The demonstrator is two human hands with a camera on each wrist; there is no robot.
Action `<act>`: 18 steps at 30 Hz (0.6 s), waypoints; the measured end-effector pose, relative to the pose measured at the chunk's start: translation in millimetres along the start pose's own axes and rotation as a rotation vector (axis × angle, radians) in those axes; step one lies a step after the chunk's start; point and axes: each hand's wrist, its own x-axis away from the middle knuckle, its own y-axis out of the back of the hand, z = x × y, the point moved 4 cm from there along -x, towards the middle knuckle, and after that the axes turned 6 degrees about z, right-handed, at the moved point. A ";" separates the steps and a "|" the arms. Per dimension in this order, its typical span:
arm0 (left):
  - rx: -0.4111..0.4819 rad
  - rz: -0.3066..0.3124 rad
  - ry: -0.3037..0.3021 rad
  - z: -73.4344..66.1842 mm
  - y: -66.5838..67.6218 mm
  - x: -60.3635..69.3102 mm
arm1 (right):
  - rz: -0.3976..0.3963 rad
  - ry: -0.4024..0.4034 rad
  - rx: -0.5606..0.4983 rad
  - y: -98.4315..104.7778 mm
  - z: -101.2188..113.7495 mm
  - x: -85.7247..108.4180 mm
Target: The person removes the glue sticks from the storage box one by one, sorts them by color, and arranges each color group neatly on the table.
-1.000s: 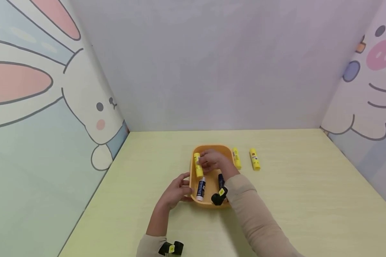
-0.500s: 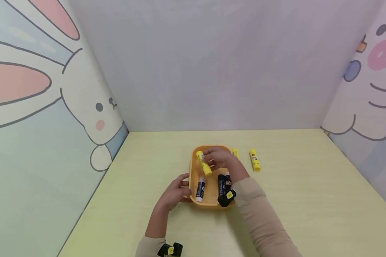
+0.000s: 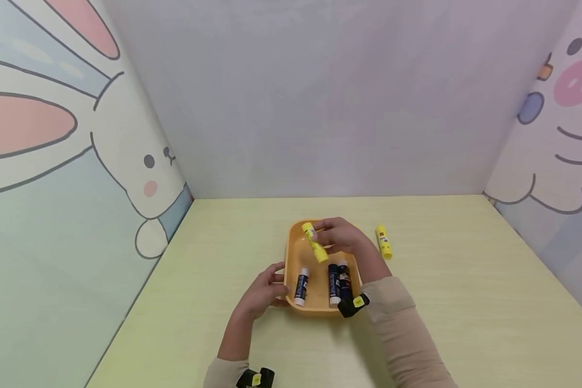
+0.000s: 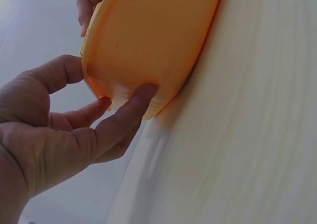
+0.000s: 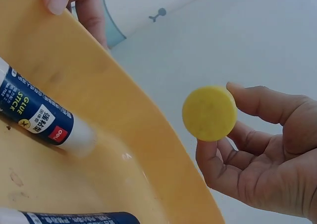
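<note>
Slanting across the fingertips of the right hand [image 3: 341, 236], a yellow glue stick [image 3: 315, 243] is pinched with the thumb on one side and fingers on the other; the grip is closed to the stick's own thickness. Both ends stick out past the fingers, and the right wrist view looks straight at one round end. From the head view the stick appears above the far part of an orange tray [image 3: 317, 292]. In the tray lie a dark blue glue stick [image 3: 301, 286] by the left wall and, to the right, a second blue stick [image 3: 334, 285] just beside a third blue stick [image 3: 345, 280]. The left hand [image 3: 264, 291] holds the tray's left side, its bent fingers spread against the wall and rim. Another yellow stick [image 3: 383, 241] lies right of the tray on the pale table [image 3: 465, 285].
</note>
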 end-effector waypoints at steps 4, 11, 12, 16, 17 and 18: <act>0.001 -0.006 0.001 -1.1 0.1 1.4 | -0.015 0.026 -0.008 2.7 0.4 6.7; 0.007 -0.011 -0.001 -0.1 -0.5 1.5 | -0.062 0.047 0.004 10.2 -3.3 15.8; 0.008 -0.010 -0.003 0.1 -0.6 1.6 | -0.069 0.050 0.007 11.4 -4.2 17.2; 0.014 -0.006 -0.013 0.5 -0.7 2.4 | -0.098 0.060 0.022 16.5 -8.0 23.2; 0.015 -0.005 -0.014 0.4 -0.7 2.7 | -0.104 0.062 0.027 17.9 -8.7 24.8; 0.016 -0.004 -0.015 0.3 -0.6 2.9 | -0.110 0.067 0.030 19.3 -9.2 26.5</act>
